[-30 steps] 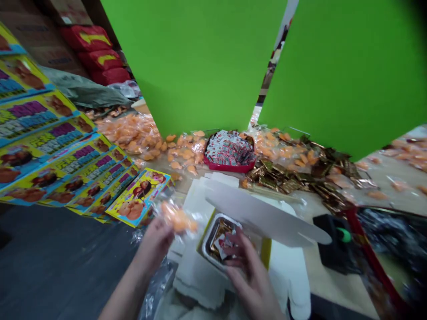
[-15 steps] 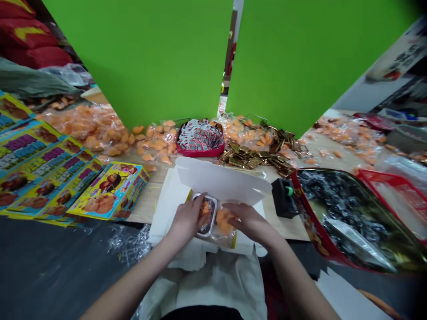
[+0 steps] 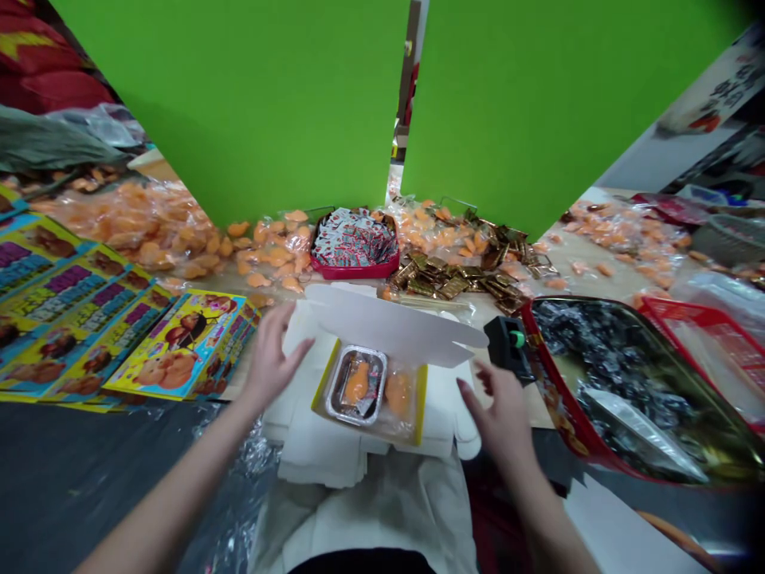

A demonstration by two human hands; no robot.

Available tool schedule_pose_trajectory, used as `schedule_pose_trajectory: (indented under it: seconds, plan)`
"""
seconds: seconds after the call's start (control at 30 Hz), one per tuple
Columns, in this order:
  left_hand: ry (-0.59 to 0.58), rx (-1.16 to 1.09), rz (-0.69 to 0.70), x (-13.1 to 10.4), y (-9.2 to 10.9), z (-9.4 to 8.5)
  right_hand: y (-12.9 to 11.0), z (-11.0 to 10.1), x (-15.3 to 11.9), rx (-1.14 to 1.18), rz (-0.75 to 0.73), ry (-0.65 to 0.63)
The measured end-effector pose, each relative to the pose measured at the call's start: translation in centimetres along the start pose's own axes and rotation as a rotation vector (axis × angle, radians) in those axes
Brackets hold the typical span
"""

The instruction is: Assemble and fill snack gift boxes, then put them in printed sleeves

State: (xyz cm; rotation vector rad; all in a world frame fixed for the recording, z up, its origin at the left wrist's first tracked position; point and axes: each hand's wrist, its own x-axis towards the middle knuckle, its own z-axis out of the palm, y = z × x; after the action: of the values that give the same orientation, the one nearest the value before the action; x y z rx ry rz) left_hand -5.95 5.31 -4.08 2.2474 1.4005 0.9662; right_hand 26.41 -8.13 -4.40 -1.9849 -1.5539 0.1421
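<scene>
In front of me lies an open cardboard box (image 3: 425,406) with yellow edges and its white lid (image 3: 388,319) raised at the back. Inside, a foil tray (image 3: 335,391) holds an orange drumstick-shaped piece (image 3: 357,383) and small packets. A second orange piece in clear wrap (image 3: 398,392) lies to the tray's right. My left hand (image 3: 276,359) hovers left of the box, fingers apart, holding nothing. Off the box's right side, my right hand (image 3: 499,402) is empty too, its fingers loosely bent and apart. Flat white cardboard (image 3: 323,454) lies beneath the box.
Printed closed boxes (image 3: 179,343) stand at left. A red tub of sachets (image 3: 355,273), gold packets (image 3: 448,279) and wrapped orange pieces (image 3: 275,255) line the back by a green panel (image 3: 251,104). At right are a black tape dispenser (image 3: 505,351) and a large red-rimmed tin (image 3: 555,406).
Both hands have let go of the box's contents and moved outward, the left to the left and the right to the right. The foil tray and wrapped piece now show fully.
</scene>
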Motion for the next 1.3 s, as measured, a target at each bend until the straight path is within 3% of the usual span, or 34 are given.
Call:
schedule_pose_trajectory:
  seconds: [0.03,0.13,0.17,0.23,0.3,0.4,0.5,0.57,0.67,0.77,0.83,0.97,1.07,1.13,1.2,1.3]
  plan:
    - [-0.058,-0.027,-0.055,2.0,-0.4,-0.5,0.2,-1.1,2.1,0.011,0.030,-0.094]
    - [-0.292,-0.048,-0.050,6.6,-0.1,-1.2,-1.0,-2.7,6.7,0.114,0.010,-0.486]
    - [-0.332,-0.044,-0.048,7.3,0.4,-1.1,-1.9,-2.6,7.2,0.153,0.011,-0.561]
    - [-0.377,-0.044,-0.073,7.0,2.0,-0.6,-3.8,-1.7,6.6,0.193,0.081,-0.570]
    - [-0.410,-0.058,-0.093,4.8,3.3,-0.1,-4.8,-0.4,4.0,0.198,0.131,-0.455]
    - [-0.484,-0.078,-0.038,-0.9,3.5,0.1,-3.9,1.7,-1.4,0.231,0.001,-0.252]
    - [-0.530,0.036,0.086,-7.1,1.3,0.0,-0.8,3.4,-6.6,0.177,-0.211,-0.246]
    - [-0.530,0.142,0.182,-10.0,-0.6,0.3,1.1,4.2,-9.0,0.089,-0.345,-0.280]
    - [-0.601,0.162,0.290,-11.0,-2.0,1.0,2.6,4.4,-10.1,-0.014,-0.468,-0.228]
    - [-0.650,0.046,0.246,-8.2,-0.8,0.7,2.4,3.5,-7.8,-0.020,-0.543,-0.218]
    - [-0.636,-0.102,0.158,-5.3,0.7,-0.1,1.5,2.5,-5.1,0.106,-0.532,-0.247]
    - [-0.683,-0.437,-0.123,-0.7,2.4,-0.1,-0.1,1.0,-0.3,0.423,-0.181,-0.432]
    - [-0.601,-0.626,-0.325,0.2,2.0,1.5,0.3,-0.2,2.4,0.573,0.029,-0.592]
    - [-0.541,-0.680,-0.363,-0.1,1.6,2.6,0.6,-1.5,4.1,0.580,0.075,-0.523]
    - [-0.536,-0.681,-0.376,-0.5,1.3,3.0,0.2,-3.0,6.0,0.496,0.052,-0.458]
    - [-0.549,-0.679,-0.396,-0.8,1.2,2.9,-2.3,-4.6,8.9,0.278,-0.124,-0.617]
